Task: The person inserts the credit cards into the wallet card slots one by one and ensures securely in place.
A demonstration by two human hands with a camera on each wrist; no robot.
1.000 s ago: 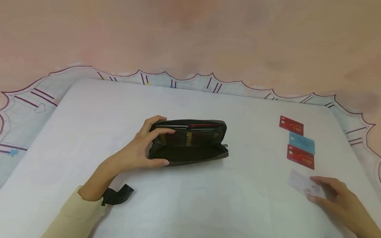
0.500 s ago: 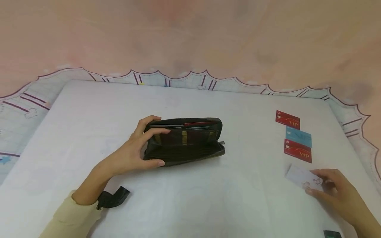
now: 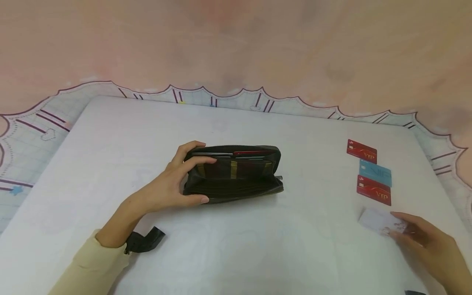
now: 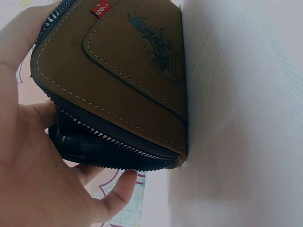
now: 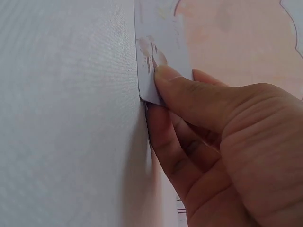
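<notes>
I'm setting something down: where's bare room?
Bare: the white surface from the wallet to the three cards, and behind the wallet to the scalloped trim. Crowded: the right, where those cards, the white card and the right hand sit close.

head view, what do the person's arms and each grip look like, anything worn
A pale cream sleeve covers part of the left arm, and a black strap-like piece juts out beside its cuff. On the right arm no sleeve shows. The left grip and right grip are ungloved, with no rings visible.
</notes>
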